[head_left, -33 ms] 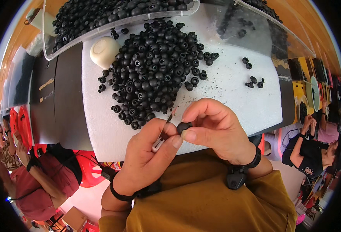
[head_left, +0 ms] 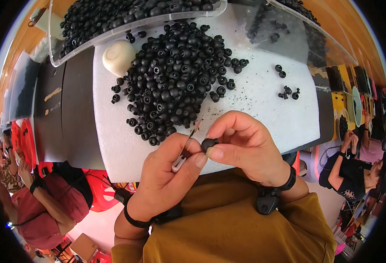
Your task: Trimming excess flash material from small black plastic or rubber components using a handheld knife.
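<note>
Just in front of my body, both hands come together over the near edge of a white foam sheet [head_left: 263, 118]. My left hand [head_left: 169, 171] is closed around a slim blade-like tool [head_left: 180, 161] with a pale handle, its thin end pointing up and away. A small round black part [head_left: 208, 144] is pinched between thumb and forefinger of my right hand [head_left: 245, 147]. My left fingertips meet that part's left side; whether the blade touches it I cannot tell. Beyond the hands lies a big heap of similar black knobbed parts [head_left: 171, 79], several with a hole showing.
A clear bin [head_left: 158, 21] full of black parts stands at the far left, a second clear bin [head_left: 328, 44] at the far right. An off-white rounded object [head_left: 119, 58] sits beside the heap. Several loose parts [head_left: 288, 93] and dark crumbs lie rightward. People sit at both sides.
</note>
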`<action>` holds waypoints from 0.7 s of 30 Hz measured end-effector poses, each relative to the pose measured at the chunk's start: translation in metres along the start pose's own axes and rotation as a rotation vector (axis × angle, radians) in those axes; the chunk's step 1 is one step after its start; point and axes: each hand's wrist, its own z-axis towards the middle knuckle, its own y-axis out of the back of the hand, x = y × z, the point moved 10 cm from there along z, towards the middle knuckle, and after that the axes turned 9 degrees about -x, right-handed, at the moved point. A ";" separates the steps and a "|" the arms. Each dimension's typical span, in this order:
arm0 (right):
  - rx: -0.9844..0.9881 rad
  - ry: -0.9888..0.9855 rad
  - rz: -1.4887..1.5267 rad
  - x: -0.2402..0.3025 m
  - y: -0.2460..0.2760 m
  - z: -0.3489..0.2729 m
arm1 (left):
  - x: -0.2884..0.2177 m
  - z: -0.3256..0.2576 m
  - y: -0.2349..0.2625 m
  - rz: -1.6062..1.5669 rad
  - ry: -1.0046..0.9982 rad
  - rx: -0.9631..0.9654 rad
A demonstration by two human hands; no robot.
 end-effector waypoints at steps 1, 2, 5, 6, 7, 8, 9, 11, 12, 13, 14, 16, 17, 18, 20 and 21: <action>-0.007 -0.010 -0.012 0.000 0.000 -0.001 | -0.002 -0.001 0.001 -0.016 -0.003 -0.005; -0.004 -0.022 -0.014 0.001 -0.001 -0.002 | -0.004 -0.001 0.002 0.002 -0.022 -0.012; 0.003 -0.066 -0.019 0.001 -0.002 -0.006 | -0.012 -0.003 0.002 0.033 -0.103 -0.029; 0.005 -0.077 -0.023 0.001 -0.003 -0.007 | -0.014 -0.004 0.002 0.054 -0.129 -0.028; 0.009 -0.081 -0.020 0.001 -0.005 -0.008 | -0.017 -0.005 0.002 0.076 -0.155 -0.028; -0.021 -0.089 -0.029 0.001 -0.003 -0.009 | -0.017 -0.005 0.001 0.101 -0.156 -0.013; -0.049 -0.088 -0.031 0.001 -0.002 -0.009 | -0.017 -0.006 0.001 0.126 -0.158 0.003; -0.071 -0.089 -0.045 0.001 -0.002 -0.010 | -0.020 -0.007 0.002 0.160 -0.183 0.013; -0.065 -0.090 -0.056 0.001 -0.002 -0.010 | -0.022 -0.007 0.002 0.168 -0.206 0.006; -0.059 -0.093 -0.068 0.001 -0.003 -0.010 | -0.025 -0.007 0.003 0.175 -0.229 0.000; -0.027 -0.066 -0.074 0.004 -0.006 -0.010 | -0.025 -0.008 0.003 0.187 -0.226 0.007; 0.038 -0.012 -0.087 0.009 -0.012 -0.010 | -0.025 -0.008 0.005 0.194 -0.226 0.015; 0.018 -0.006 -0.087 0.009 -0.010 -0.010 | -0.024 -0.008 0.004 0.232 -0.220 0.018; -0.002 0.000 -0.086 0.010 -0.008 -0.009 | -0.024 -0.009 0.005 0.254 -0.218 0.017; -0.022 0.008 -0.074 0.010 -0.006 -0.009 | -0.025 -0.010 0.004 0.311 -0.231 0.019; -0.021 0.011 -0.063 0.010 -0.006 -0.009 | -0.025 -0.011 0.003 0.346 -0.245 0.025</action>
